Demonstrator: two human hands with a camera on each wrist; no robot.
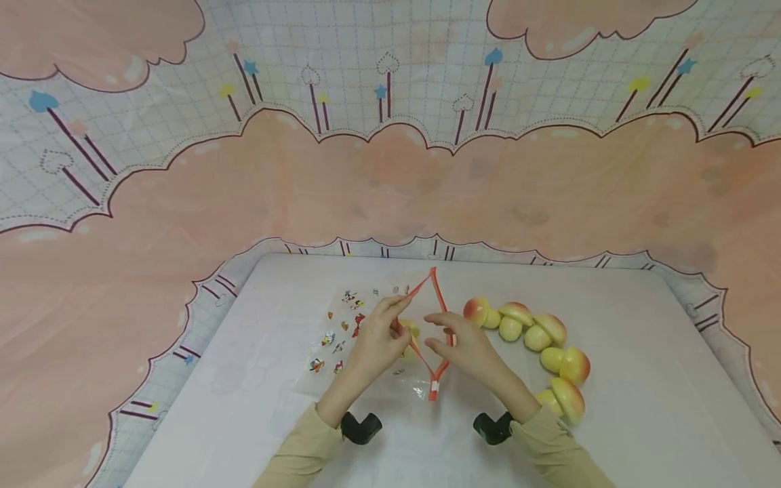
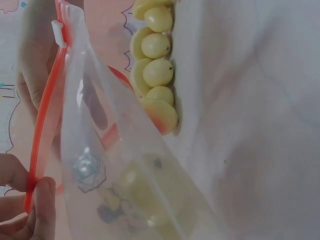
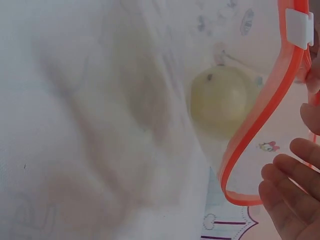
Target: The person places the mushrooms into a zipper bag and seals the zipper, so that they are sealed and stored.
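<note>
A transparent zip bag point(image 1: 323, 356) with small cartoon prints lies on the table, its orange zipper edge point(image 1: 441, 291) spread into a diamond-shaped mouth. My left hand point(image 1: 378, 339) pinches the left side of this edge between thumb and fingers. Beside the right side, my right hand point(image 1: 466, 342) has its fingers loosely extended and grips nothing; in the right wrist view the fingers point(image 3: 285, 185) are near the orange rim. Through the plastic shows a yellow toy mushroom point(image 3: 222, 100) inside the bag. A white slider point(image 3: 299, 29) sits at the zipper's near end.
Several yellow toy mushrooms with reddish caps, one of them a mushroom point(image 1: 573, 366) at the right, form a curved row on the white table point(image 1: 659, 379). Two black bent pieces point(image 1: 361, 428) are near the wrists. A patterned cloth point(image 1: 390, 190) hangs behind.
</note>
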